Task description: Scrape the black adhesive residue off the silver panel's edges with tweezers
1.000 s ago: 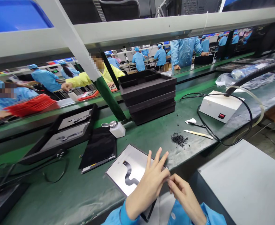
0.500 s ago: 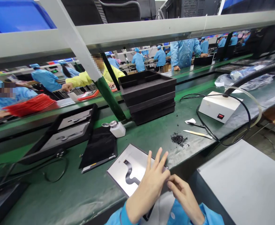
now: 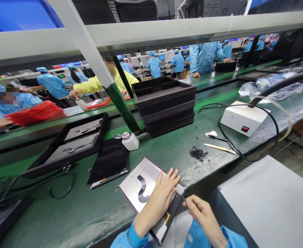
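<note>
A tablet-sized display panel, silvery back up, lies tilted at the bench's front edge, its near end jutting past it. A curved black flex cable runs over its back. My left hand rests flat across the panel, fingers stretched out. Along the panel's near edge shows a black band with a small yellow-edged patch. At the panel's right corner my right hand is closed in a pinch on a thin black strip, mostly hidden by the fingertips.
Black shreds lie beside a pale pointed tool. Behind are a white pump bottle, a dark panel and stacked black trays. A white box with hose and cable stands right. Co-workers sit beyond.
My left hand has moved down and left and now lies flat with its fingers closer together, uncovering the panel's black band. My right hand stays pinched near the corner, slightly lower.
</note>
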### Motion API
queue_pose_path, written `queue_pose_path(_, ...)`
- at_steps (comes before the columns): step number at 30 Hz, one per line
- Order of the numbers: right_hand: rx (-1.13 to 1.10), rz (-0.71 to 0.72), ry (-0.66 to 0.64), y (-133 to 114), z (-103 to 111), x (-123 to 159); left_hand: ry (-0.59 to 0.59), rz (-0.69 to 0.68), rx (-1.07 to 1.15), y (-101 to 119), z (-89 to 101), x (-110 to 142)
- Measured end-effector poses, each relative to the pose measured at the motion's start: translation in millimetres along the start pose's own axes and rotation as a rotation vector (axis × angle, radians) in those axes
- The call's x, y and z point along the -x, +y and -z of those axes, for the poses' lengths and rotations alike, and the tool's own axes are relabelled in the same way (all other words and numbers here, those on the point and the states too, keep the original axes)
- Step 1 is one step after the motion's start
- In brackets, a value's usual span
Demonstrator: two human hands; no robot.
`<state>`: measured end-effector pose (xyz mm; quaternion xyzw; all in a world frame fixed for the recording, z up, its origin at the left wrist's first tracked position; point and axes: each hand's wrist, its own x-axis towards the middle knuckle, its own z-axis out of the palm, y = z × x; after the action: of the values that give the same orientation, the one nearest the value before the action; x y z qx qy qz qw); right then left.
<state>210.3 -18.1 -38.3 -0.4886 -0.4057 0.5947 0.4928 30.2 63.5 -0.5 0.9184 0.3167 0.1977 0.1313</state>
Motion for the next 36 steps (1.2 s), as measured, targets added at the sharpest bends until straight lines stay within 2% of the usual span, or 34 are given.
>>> queue_pose_path(4, -0.06, -0.078, -0.032, -9, 5, -2, 0.023, 0.011, 0.014, 0, -2.4, -1)
queue_pose_path(12, -0.107, -0.171, 0.0, -26, 13, -1, 0.031, 0.013, 0.013, 0, -4.6, 1)
queue_pose_path(23, -0.031, -0.148, 0.014, -37, 33, -11, -0.007, 0.051, 0.012, 1, -3.4, 3)
queue_pose_path(36, 0.062, -0.105, 0.069, -52, 58, -30, 0.006, 0.011, 0.002, -2, -3.4, 2)
